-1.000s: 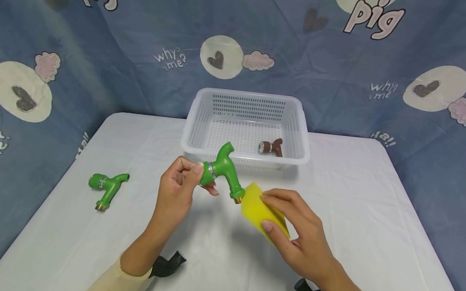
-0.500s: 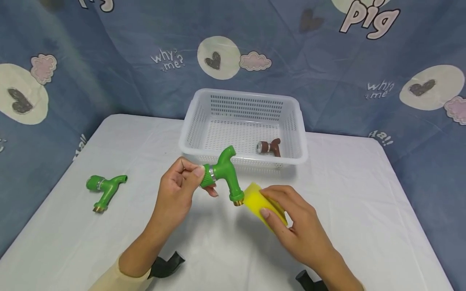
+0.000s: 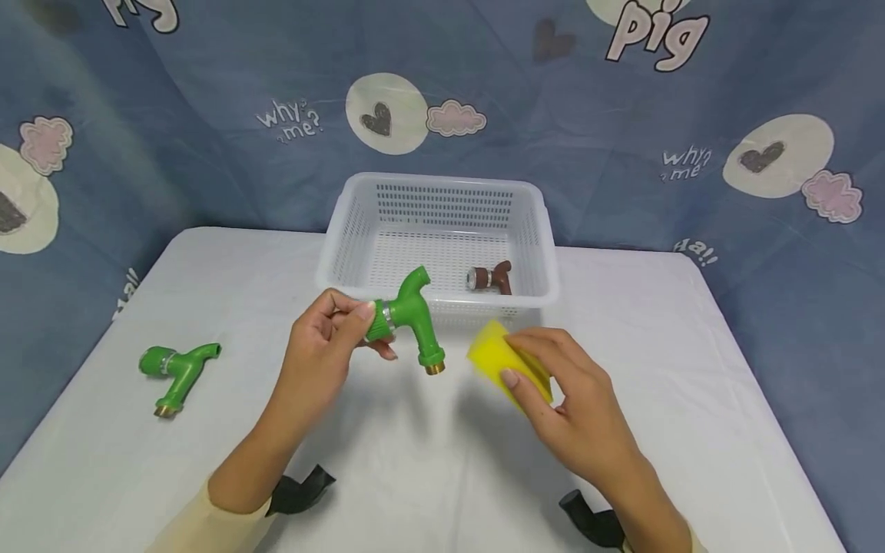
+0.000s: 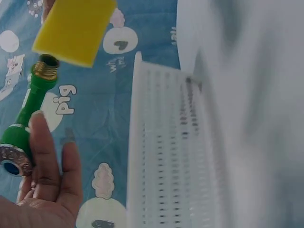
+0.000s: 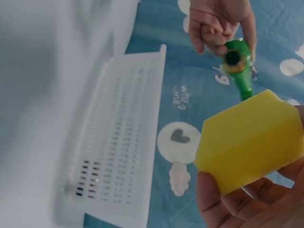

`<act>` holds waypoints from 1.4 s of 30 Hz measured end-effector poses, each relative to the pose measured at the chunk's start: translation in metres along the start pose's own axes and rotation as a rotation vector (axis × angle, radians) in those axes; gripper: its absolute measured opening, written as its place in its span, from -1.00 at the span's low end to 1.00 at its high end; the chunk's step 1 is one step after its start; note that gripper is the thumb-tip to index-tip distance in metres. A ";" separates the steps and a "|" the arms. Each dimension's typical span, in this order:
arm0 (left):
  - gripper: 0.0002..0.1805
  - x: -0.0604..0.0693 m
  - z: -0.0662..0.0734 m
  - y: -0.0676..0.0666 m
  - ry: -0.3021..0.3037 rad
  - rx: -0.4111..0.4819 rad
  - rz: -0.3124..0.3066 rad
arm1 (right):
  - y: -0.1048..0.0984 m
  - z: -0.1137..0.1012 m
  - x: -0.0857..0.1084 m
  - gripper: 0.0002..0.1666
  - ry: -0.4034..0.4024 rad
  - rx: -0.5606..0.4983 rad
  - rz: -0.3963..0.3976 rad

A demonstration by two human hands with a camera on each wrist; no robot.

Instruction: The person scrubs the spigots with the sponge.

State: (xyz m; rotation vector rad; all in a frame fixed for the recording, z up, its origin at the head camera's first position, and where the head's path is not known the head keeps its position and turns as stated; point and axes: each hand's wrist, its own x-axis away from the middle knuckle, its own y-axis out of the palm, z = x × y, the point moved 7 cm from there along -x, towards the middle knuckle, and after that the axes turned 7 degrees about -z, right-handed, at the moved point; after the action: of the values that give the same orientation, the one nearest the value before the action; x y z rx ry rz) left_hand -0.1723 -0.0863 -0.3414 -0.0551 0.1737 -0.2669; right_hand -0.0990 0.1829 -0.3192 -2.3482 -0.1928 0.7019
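My left hand (image 3: 323,346) pinches a green tap (image 3: 413,313) by its ribbed knob, holding it above the table with the brass threaded end pointing down. In my right hand (image 3: 574,399) is a yellow sponge (image 3: 508,361), gripped between thumb and fingers. A small gap separates the sponge from the tap in the head view. The right wrist view shows the sponge (image 5: 251,137) close up, with the tap (image 5: 240,71) behind it. A second green tap (image 3: 178,376) lies on the table to the left of my left hand.
Behind the hands stands a white perforated basket (image 3: 435,297) with a small brown tap (image 3: 492,278) inside. A patterned blue cloth (image 3: 242,184) hangs behind the white-covered table (image 3: 691,430). Black curved pieces (image 3: 301,491) show beside both wrists.
The sponge has moved off the tap's threaded end, opening a gap to the right. Both hands keep their hold. The whole head view has shifted slightly.
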 end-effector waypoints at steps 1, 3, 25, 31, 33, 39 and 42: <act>-0.71 -0.007 0.003 0.000 -0.003 -0.013 -0.011 | -0.003 0.000 0.000 -0.56 0.000 0.002 0.011; -0.70 -0.023 0.008 -0.001 -0.007 -0.031 -0.025 | -0.008 -0.001 0.000 -0.56 -0.005 0.007 0.028; -0.52 -0.167 -0.071 0.011 -0.495 -0.360 -0.179 | -0.019 -0.007 0.001 -0.54 -0.002 -0.006 0.057; -0.46 -0.178 -0.088 0.026 -0.581 -0.529 -0.306 | -0.020 -0.006 0.002 -0.52 -0.013 -0.002 0.073; -0.40 -0.181 -0.092 0.028 -0.600 -0.605 -0.330 | -0.020 -0.006 0.002 -0.51 -0.026 -0.004 0.082; -0.24 -0.183 -0.094 0.028 -0.638 -0.768 -0.370 | -0.018 -0.008 0.000 -0.52 -0.054 -0.009 0.088; -0.29 -0.183 -0.098 0.026 -0.652 -0.855 -0.406 | -0.016 -0.008 0.000 -0.52 -0.058 -0.012 0.083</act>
State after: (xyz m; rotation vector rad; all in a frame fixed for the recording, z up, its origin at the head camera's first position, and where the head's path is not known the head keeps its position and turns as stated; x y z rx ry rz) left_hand -0.3569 -0.0150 -0.4096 -1.0216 -0.3910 -0.5493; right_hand -0.0944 0.1909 -0.3034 -2.3601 -0.1256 0.8112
